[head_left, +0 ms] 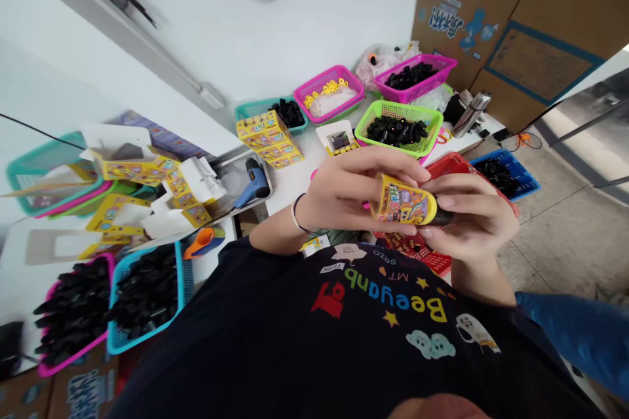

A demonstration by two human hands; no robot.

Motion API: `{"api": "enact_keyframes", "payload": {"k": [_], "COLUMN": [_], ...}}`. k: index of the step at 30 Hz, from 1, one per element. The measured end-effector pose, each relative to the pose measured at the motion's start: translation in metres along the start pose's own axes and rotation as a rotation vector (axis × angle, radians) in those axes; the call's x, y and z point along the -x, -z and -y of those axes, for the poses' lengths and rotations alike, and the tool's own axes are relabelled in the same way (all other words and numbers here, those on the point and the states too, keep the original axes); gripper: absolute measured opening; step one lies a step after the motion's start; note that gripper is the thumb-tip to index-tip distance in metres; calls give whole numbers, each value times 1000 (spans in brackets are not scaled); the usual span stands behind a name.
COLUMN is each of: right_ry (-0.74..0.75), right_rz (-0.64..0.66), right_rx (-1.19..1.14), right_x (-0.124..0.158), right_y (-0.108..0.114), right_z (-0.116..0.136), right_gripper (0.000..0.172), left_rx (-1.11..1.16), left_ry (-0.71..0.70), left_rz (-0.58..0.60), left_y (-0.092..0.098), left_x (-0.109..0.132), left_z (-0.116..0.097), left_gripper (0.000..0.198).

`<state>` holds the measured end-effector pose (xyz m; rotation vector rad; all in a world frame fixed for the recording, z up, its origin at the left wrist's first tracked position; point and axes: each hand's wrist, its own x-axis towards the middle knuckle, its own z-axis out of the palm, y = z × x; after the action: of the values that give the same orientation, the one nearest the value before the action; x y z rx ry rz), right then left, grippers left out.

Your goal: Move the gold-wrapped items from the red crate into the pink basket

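Note:
Both my hands hold one small yellow toy tube (403, 203) with a colourful printed label, close in front of my chest. My left hand (344, 193), with a white band on the wrist, wraps its fingers over the tube's left end. My right hand (472, 219) grips the right end, where a black part (442, 216) sticks out of the yellow sleeve. Beneath the hands lies a red basket (452, 167) on the table edge.
On the white table stand a green basket (398, 126) and a pink basket (415, 76) of black parts, a pink basket (328, 93) with yellow rings, stacked yellow boxes (270, 137), a blue heat gun (251, 184). Blue basket (145, 291) and pink basket (73, 314) of black parts sit at left.

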<state>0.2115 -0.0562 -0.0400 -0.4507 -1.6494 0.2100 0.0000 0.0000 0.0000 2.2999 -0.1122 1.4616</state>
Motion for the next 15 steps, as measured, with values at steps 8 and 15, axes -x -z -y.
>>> {"api": "enact_keyframes", "payload": {"k": [8,15], "right_ry": [-42,-86], "right_rz": [42,28], "right_rx": [-157,3], "right_x": [3,8], "right_y": [0,7], "right_z": [4,7], "right_gripper": [41,46], "left_rx": [-31,-97], "left_ry": [-46,25], "left_rz": [22,18], "left_y": [-2,-3], "left_x": [1,0], "left_z": [2,0], "left_gripper": [43,30]}}
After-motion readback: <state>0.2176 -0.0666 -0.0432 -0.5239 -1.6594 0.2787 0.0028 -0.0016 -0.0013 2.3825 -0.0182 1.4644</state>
